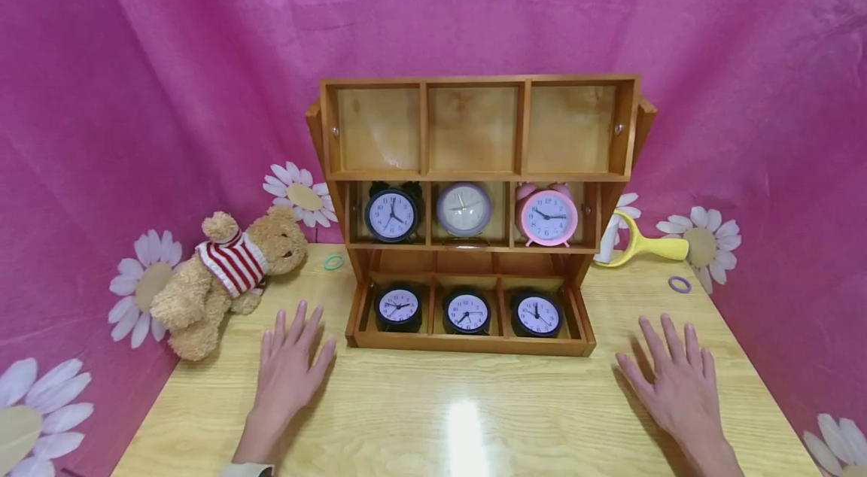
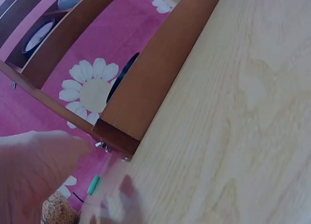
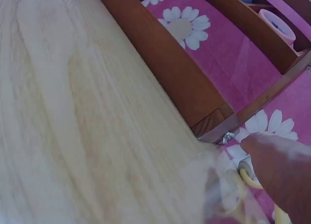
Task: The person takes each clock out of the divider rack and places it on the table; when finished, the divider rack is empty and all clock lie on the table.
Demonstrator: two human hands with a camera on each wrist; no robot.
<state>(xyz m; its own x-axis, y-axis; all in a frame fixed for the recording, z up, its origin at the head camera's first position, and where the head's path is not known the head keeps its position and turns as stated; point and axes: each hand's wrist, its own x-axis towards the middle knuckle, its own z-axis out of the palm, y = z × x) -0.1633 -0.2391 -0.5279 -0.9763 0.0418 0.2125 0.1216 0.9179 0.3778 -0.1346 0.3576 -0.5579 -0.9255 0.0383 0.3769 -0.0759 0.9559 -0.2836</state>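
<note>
My left hand [image 1: 290,366] rests with fingers spread at the left of the table, holding nothing. On the right side my right hand [image 1: 677,387] lies the same way, fingers straight and apart. Between and beyond them stands a wooden three-tier shelf [image 1: 474,345]. Its middle tier holds a black alarm clock [image 1: 391,215], a round grey-purple clock [image 1: 463,209] and a pink twin-bell clock [image 1: 549,217]. In the bottom tier sit three black clocks, one left [image 1: 398,306], one middle [image 1: 467,312], one right [image 1: 537,314]. The top tier's three compartments show bare wood.
A teddy bear [image 1: 233,266] in a striped shirt leans at the left by a green ring [image 1: 333,261]. Behind the right hand are a yellow-handled peeler-like tool [image 1: 653,247] and a purple ring [image 1: 679,284]. Pink cloth [image 1: 474,18] with daisies surrounds the table [image 1: 406,417].
</note>
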